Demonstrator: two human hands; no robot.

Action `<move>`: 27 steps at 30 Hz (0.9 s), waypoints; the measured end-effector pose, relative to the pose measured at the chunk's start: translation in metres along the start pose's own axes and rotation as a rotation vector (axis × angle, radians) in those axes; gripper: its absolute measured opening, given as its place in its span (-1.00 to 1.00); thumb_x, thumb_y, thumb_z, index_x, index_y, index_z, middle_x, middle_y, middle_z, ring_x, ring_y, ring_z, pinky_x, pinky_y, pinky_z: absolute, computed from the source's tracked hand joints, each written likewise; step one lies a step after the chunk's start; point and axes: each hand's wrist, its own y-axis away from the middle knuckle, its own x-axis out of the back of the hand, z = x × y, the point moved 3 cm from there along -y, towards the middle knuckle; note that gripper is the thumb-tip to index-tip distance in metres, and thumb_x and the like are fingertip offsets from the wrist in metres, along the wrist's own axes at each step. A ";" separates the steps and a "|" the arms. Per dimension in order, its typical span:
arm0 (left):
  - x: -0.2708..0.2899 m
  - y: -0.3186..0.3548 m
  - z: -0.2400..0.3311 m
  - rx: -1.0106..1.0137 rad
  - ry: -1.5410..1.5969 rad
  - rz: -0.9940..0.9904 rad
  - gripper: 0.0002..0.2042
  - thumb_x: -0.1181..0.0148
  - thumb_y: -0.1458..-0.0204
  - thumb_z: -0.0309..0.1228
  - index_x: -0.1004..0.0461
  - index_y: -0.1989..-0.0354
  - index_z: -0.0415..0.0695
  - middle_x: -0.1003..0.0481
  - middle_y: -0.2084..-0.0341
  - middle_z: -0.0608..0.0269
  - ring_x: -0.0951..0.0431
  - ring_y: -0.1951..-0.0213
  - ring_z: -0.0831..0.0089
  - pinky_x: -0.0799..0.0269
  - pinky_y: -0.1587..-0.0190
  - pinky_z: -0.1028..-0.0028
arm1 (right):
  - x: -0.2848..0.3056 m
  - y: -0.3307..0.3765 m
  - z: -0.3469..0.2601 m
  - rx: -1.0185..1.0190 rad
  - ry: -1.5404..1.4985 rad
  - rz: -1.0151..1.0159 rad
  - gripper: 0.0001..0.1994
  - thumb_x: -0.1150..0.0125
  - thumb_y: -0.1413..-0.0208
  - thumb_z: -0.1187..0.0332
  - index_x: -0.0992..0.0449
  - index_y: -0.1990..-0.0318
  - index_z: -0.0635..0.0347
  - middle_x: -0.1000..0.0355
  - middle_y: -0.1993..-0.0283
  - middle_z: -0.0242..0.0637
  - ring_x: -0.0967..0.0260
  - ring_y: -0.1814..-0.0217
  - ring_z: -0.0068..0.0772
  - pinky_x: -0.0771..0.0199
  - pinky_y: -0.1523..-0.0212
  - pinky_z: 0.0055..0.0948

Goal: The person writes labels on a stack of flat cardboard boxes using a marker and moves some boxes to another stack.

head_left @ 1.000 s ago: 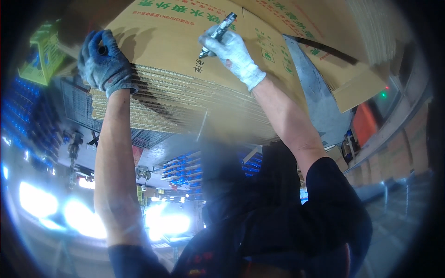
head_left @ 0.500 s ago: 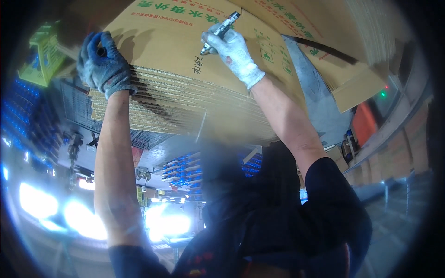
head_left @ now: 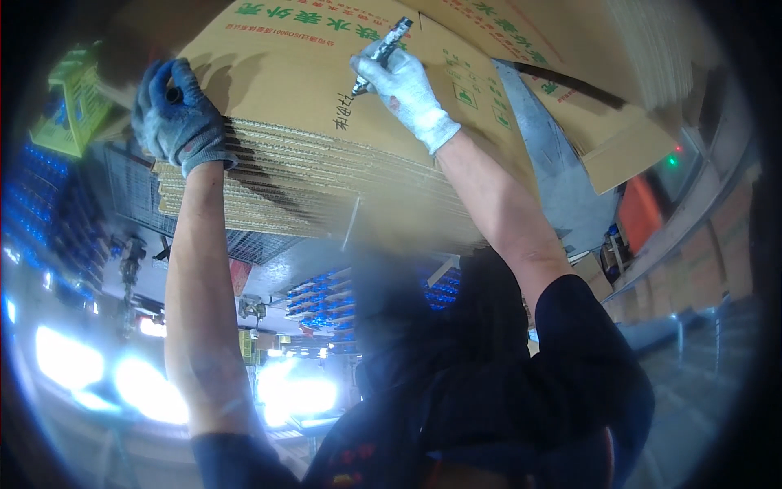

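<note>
My right hand [head_left: 399, 85], in a whitish work glove, is closed around a marker pen [head_left: 389, 47] with a dark, mottled barrel. Its tip points down at the top sheet of a stack of flat cardboard boxes [head_left: 281, 85], beside a short line of black handwriting [head_left: 340, 112]. At the stack's left edge is my left hand [head_left: 177, 114], in a grey-blue glove. Between its thumb and fingers sits a small, round, black marker cap [head_left: 173, 95], seen end-on. Green and red print covers the far part of the top sheet.
A second stack of flat cardboard [head_left: 627, 155] stands to the right, with a flap sticking out. A yellow-green plastic crate [head_left: 77, 102] is at the far left. Below the cardboard, a wire mesh cage [head_left: 257, 244] shows. Racks with blue parts [head_left: 322, 297] and bright lights lie beyond.
The handwriting has gained strokes at its far end. My right hand and the marker have shifted slightly left; my left hand stays almost where it was.
</note>
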 end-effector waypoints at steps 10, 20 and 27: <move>0.000 0.000 -0.004 0.019 0.019 0.000 -0.72 -0.18 -0.05 -0.10 -0.59 0.21 0.01 -0.51 0.04 0.30 -0.44 0.00 0.21 -0.34 -0.07 0.27 | 0.006 0.021 -0.011 -0.044 0.008 -0.005 -0.85 -0.30 -0.08 0.38 -0.46 0.29 0.21 -0.40 0.44 -0.42 -0.30 0.47 -0.67 -0.34 0.46 -0.65; 0.000 0.000 -0.006 0.031 0.034 0.002 -0.66 -0.13 -0.09 -0.05 -0.59 0.15 -0.01 -0.52 0.05 0.25 -0.46 0.00 0.21 -0.30 -0.11 0.26 | 0.016 0.035 -0.013 -0.094 0.128 -0.062 -0.85 -0.29 -0.09 0.38 -0.47 0.28 0.22 -0.43 0.38 -0.42 -0.36 0.38 -0.65 -0.41 0.31 -0.61; -0.001 0.000 -0.009 0.001 0.042 0.040 -0.74 -0.23 -0.02 -0.10 -0.59 0.25 0.02 -0.50 0.04 0.30 -0.45 0.06 0.21 -0.45 0.06 0.29 | 0.014 0.034 -0.014 -0.064 0.170 0.026 -0.85 -0.30 -0.09 0.37 -0.48 0.29 0.22 -0.43 0.40 -0.41 -0.36 0.38 -0.64 -0.43 0.32 -0.61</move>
